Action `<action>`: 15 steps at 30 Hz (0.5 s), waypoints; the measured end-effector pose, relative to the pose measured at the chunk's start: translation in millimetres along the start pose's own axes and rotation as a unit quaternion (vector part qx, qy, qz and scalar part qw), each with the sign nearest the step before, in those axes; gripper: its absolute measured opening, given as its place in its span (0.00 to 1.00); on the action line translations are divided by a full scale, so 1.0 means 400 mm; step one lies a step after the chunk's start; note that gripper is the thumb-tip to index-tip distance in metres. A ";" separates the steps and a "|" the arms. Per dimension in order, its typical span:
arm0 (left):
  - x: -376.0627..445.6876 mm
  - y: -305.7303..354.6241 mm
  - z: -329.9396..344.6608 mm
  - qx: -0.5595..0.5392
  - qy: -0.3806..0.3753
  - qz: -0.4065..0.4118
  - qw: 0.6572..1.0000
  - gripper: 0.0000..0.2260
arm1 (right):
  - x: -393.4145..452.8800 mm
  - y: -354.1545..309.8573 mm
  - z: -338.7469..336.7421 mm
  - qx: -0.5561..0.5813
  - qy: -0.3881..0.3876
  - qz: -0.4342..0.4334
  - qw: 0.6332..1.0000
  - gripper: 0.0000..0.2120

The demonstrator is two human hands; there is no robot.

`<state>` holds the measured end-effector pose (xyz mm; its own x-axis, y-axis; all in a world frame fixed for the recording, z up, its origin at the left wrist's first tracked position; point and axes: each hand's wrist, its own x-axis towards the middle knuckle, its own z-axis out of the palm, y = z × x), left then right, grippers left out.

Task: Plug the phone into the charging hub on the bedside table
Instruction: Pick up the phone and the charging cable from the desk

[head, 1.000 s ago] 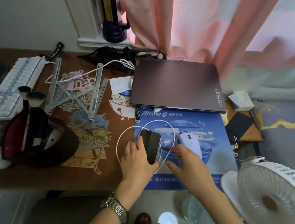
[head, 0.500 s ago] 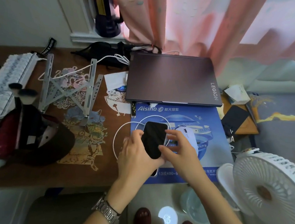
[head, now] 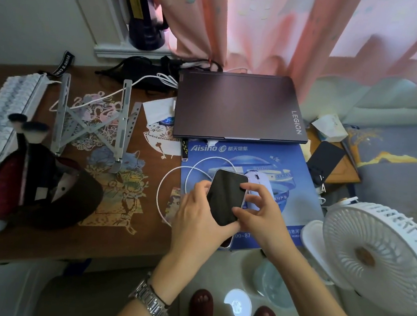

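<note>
We hold the phone (head: 225, 197) above the counter (head: 119, 240), left hand (head: 196, 222) cupping its lower end, right hand (head: 260, 212) fingers pinching its edge. It looks rigid, smooth, probably slippery; grip the long edges.

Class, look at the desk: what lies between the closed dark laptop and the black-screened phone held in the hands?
In the head view, the blue printed mouse mat spans that stretch, with loops of white cable lying on it, between laptop and phone.
</note>
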<state>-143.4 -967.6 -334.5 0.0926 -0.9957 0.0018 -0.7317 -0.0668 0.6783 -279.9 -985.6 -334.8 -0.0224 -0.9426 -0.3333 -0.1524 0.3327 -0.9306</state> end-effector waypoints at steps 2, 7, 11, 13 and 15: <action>0.002 -0.003 -0.003 -0.019 -0.028 0.011 0.999 0.38 | 0.001 0.002 -0.010 0.008 0.005 0.003 1.000 0.20; 0.025 -0.026 -0.028 -0.185 -0.097 -0.031 0.977 0.28 | 0.006 -0.014 -0.051 0.038 0.009 -0.003 0.999 0.21; 0.077 -0.075 -0.036 -0.088 -0.066 -0.028 0.993 0.21 | 0.011 -0.032 -0.091 0.017 0.041 -0.013 0.999 0.21; 0.095 -0.093 -0.030 -0.001 -0.081 -0.011 0.997 0.25 | 0.012 -0.041 -0.106 0.013 0.057 -0.014 0.998 0.21; 0.104 -0.098 -0.016 0.091 -0.097 0.008 0.991 0.29 | 0.010 -0.046 -0.121 0.013 0.067 -0.022 0.997 0.21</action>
<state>-106.5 -1005.9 -356.5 -0.0393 -0.9892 -0.1413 -0.8430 -0.0431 0.5361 -324.9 -997.0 -311.8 -0.1480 -0.9512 -0.2708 -0.1295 0.2901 -0.9482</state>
